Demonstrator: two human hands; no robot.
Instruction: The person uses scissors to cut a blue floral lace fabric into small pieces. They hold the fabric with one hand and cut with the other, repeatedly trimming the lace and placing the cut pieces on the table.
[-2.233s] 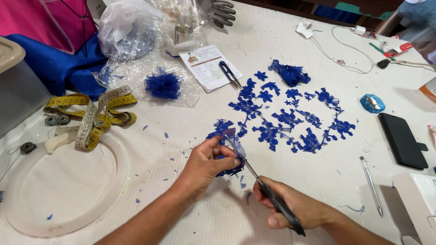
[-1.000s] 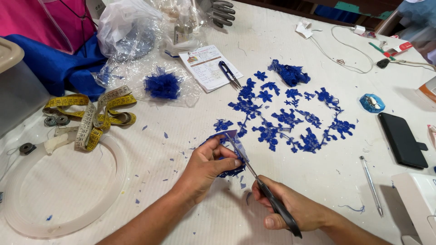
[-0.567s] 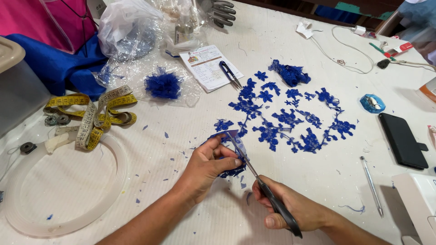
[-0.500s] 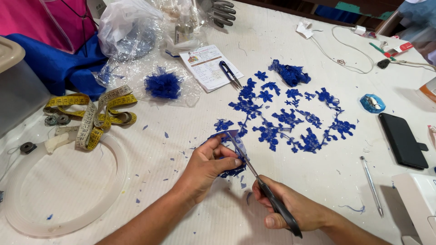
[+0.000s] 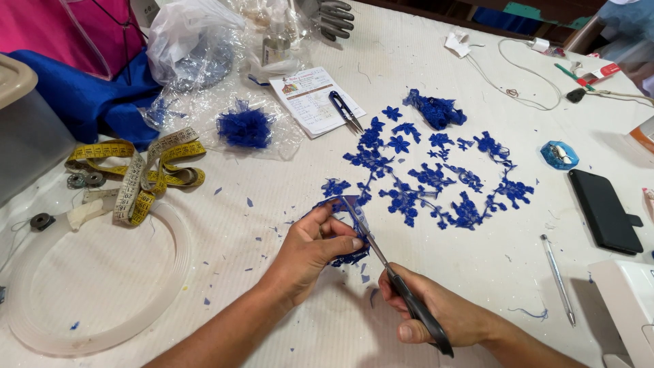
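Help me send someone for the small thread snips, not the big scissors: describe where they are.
Start at the printed card near the table's far edge. The snips lie across its right corner, dark blue and slim. Unlike the long scissors in the right hand, nobody holds them.

Two bare hands are shown, left [image 5: 310, 249] and right [image 5: 436, 313]; one pair of long black-handled scissors [image 5: 398, 286]; one small black thread snips [image 5: 346, 111]; one coiled yellow measuring tape [image 5: 139, 170]; one flat black phone [image 5: 604, 210]; one silver pen [image 5: 558, 279]; one white plastic ring [image 5: 95, 279].
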